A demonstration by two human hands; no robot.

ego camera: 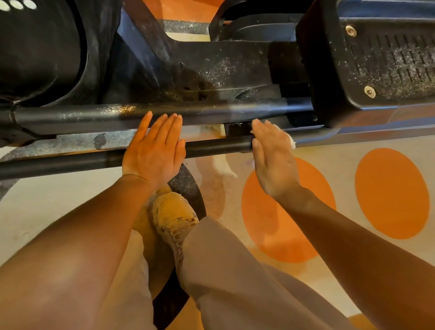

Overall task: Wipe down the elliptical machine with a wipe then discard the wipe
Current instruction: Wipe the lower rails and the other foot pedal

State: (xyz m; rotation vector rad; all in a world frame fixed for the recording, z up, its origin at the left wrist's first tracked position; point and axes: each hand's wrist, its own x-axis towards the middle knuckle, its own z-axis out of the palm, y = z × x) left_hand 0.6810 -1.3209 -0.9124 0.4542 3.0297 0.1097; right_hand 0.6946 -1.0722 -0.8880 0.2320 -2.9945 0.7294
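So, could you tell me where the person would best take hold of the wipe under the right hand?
At the white edge of the wipe that shows at the outer side of the right hand. The rest is hidden beneath the flat palm against the lower rail, so curling the fingers over it from above seems simplest.
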